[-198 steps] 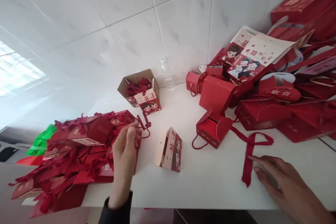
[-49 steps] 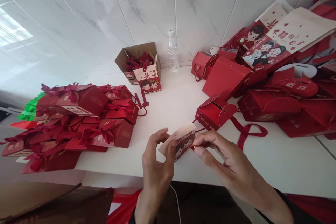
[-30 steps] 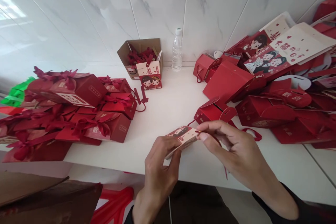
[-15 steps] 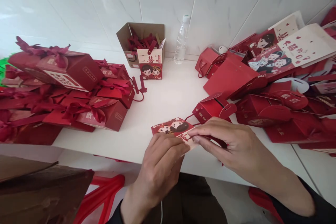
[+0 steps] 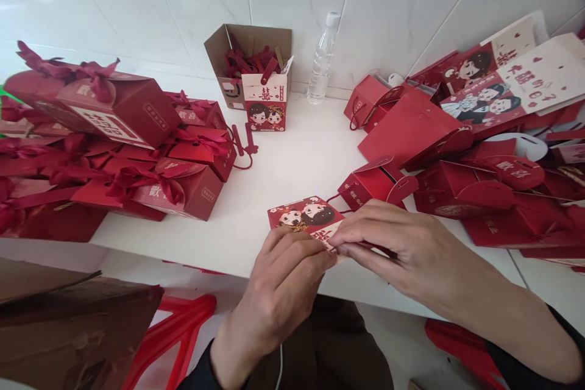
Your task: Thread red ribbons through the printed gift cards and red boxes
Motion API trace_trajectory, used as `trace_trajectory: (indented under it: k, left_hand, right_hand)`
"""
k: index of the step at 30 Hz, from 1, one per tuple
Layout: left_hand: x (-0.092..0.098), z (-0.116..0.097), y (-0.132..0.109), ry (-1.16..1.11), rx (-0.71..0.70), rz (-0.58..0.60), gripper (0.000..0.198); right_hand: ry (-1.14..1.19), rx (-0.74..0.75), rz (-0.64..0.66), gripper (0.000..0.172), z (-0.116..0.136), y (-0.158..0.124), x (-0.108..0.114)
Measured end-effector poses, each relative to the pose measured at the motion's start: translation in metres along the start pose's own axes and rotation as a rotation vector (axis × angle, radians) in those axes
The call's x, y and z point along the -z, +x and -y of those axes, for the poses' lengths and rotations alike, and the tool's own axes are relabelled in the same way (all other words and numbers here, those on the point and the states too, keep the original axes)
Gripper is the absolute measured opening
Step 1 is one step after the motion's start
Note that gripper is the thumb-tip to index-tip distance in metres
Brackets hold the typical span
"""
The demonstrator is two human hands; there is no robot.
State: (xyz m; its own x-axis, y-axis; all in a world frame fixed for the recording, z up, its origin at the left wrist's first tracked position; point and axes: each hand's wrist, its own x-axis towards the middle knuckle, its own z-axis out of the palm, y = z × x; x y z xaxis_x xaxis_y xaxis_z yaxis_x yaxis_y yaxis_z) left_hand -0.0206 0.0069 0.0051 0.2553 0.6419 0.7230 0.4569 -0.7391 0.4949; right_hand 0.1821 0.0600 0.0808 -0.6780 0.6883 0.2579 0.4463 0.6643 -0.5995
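Note:
My left hand (image 5: 287, 274) is closed on the lower edge of a red and cream card (image 5: 304, 213) printed with a cartoon couple, tilted over the table's front edge. My right hand (image 5: 402, 244) pinches a dark red ribbon strip (image 5: 381, 248) against the card's cream end. Both sets of fingertips meet there and hide the strip's tip. Just beyond the right hand sits a small red gift box (image 5: 372, 186) with a round flap and a cord.
Finished-looking red boxes with ribbon bows (image 5: 178, 189) are piled at left. A cardboard box (image 5: 276, 36) of ribbon strips stands behind a similar upright card (image 5: 265, 113), beside a water bottle (image 5: 323, 58). More red boxes (image 5: 461, 195) and flat cards (image 5: 548, 73) crowd the right.
The fingertips of my two hands have come together at the card's cream end, covering the ribbon tip that showed before. The view has shifted slightly.

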Motion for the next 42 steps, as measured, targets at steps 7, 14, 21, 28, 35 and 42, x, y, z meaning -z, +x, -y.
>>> trace_trajectory:
  k: [7,14,21,28,35,42]
  left_hand:
    - [0.000,0.001,-0.001,0.005,0.016,-0.003,0.029]
    - [-0.003,0.001,-0.004,-0.101,0.084,0.002,0.029]
    - [-0.003,0.003,0.004,-0.132,0.238,-0.007,0.027]
    - [-0.004,0.005,0.004,-0.165,0.268,-0.010,0.026]
    - [-0.003,0.005,0.014,-0.235,0.572,-0.073,0.008]
    - [-0.006,0.011,0.022,-0.281,0.694,-0.100,0.006]
  right_hand:
    - [-0.067,0.098,0.040,0.017,-0.001,0.003,-0.002]
    - [-0.053,0.023,0.250,0.022,0.002,0.000,0.012]
    - [-0.071,0.012,0.183,0.021,0.008,0.004,0.019]
    - [-0.105,-0.019,0.118,0.013,0.002,0.007,0.017]
    - [-0.299,-0.072,-0.340,0.009,0.017,0.004,0.021]
    - [-0.286,-0.011,-0.348,0.009,0.010,-0.008,-0.028]
